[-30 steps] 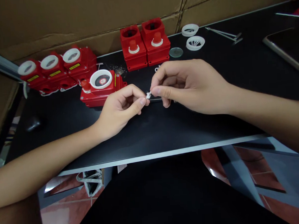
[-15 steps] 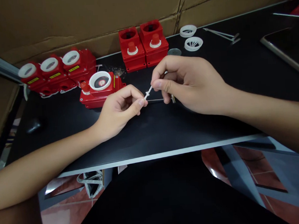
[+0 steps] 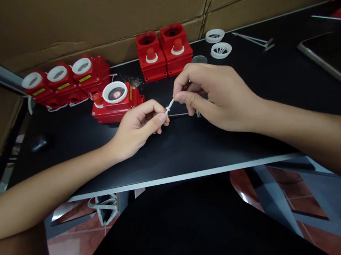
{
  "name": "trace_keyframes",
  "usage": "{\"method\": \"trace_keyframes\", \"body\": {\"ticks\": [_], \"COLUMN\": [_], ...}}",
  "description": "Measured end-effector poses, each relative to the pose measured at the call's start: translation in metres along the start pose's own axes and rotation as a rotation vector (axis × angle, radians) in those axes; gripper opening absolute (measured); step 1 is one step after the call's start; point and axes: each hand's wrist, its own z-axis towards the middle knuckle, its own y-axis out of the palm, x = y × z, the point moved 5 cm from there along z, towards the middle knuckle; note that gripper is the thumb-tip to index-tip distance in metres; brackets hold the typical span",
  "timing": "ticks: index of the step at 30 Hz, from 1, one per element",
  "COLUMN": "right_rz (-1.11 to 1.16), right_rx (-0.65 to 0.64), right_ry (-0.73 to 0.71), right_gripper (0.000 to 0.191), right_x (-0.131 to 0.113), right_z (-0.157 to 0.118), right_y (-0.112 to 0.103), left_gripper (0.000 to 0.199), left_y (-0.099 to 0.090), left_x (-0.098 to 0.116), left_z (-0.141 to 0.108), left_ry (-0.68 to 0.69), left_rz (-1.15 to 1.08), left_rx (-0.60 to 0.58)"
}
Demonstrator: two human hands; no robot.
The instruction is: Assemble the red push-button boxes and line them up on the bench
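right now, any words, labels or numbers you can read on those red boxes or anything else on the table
No text can be read here.
Yellow labels on the three red boxes at the back left: dark marks, too small and blurred to read.
Yellow strip on the side of the nearest red box: unreadable.
Red and white emblem in the round window of that box: too blurred to make out.
The white piece pinched between left hand and right hand shows no print.

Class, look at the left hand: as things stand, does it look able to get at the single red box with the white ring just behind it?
Probably yes. The left hand lies just in front of the red box, with bare black table between them. But its fingers, like the right hand, pinch a small white piece, which it would have to release.
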Motion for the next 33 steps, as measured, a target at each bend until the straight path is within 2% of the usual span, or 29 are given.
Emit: {"method": "trace_keyframes", "body": {"ticks": [4,9,14,17,19,22,27,33], "right_rz": [-0.108,-0.198,-0.230,-0.130,-0.010,0.119,0.167,0.156], "right_rx": [-0.070,-0.093,-0.207,-0.274,-0.271,-0.239,-0.221,-0.172], "right_ry": [-0.078,-0.108,-0.080,-0.137,-0.150,-0.091,-0.011,0.024], "right_gripper": [0.021,0.022,0.043,0.053,0.056,0.058,0.060,0.050], "right_x": [-0.002,-0.002,0.002,-0.002,-0.005,-0.006,-0.004,-0.005], "right_z": [0.001,0.001,-0.003,-0.005,-0.005,-0.003,0.000,-0.001], "right_y": [0.004,0.005,0.010,0.016,0.019,0.020,0.023,0.022], "left_gripper": [0.058,0.055,0.052,0.053,0.053,0.052,0.047,0.038], "left_y": [0.003,0.004,0.002,0.003,0.003,0.004,0.004,0.003], "left_x": [0.003,0.005,0.002,0.000,0.001,0.003,0.006,0.007], "left_z": [0.000,-0.001,-0.001,-0.002,-0.003,-0.003,-0.002,-0.002], "left_ry": [0.011,0.031,0.045,0.054,0.073,0.107,0.150,0.178], "left_rz": [0.004,0.024,0.060,0.087,0.104,0.135,0.186,0.226], "left_rx": [-0.030,-0.026,-0.017,-0.033,-0.045,-0.049,-0.060,-0.061]}}
